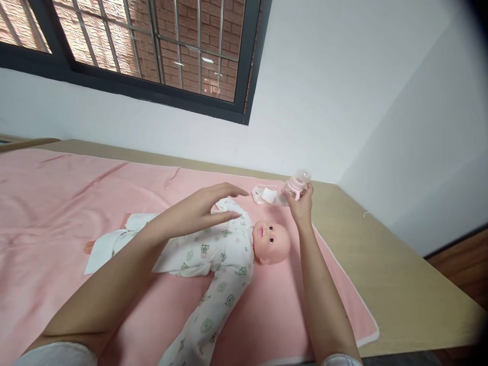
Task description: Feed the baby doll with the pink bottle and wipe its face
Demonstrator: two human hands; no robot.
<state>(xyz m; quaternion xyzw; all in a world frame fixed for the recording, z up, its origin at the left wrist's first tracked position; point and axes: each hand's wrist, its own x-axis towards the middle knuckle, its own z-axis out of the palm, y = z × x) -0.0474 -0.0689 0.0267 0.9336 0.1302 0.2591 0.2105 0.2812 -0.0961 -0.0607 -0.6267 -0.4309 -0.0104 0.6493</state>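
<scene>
So the left hand (202, 208) is spread flat, fingers straight and loosely together, palm down over the chest of the baby doll (213, 254). It's not gripping anything, just hovering on or right above the doll's upper body; hard to say from this angle if the palm is really pressing on the cloth or sitting a hair above it. The right hand (302, 203) is up past the doll's head, fingers closed around a small pink baby bottle (297, 184) with a clear cap, holding it from below near the far edge of the mat.

The doll lies on its back on a pink mat (49, 203) spread over the bench (400, 274). Its long axis runs roughly left to right across the view, head toward the right, feet toward the left, face turned up. One sleeve sticks out toward the camera at the bottom, the other reaches up toward the far edge under the left hand. It's wearing a white onesie with little green bear prints. The bottle is tilted, cap end pointing up and to the right.

Just beside the bottle on the mat is a clear plastic packet (267, 195) with something white in it. There's a tiny line of writing along the mat's far edge near that packet, way too small to read. No readable label on the bottle either.
</scene>
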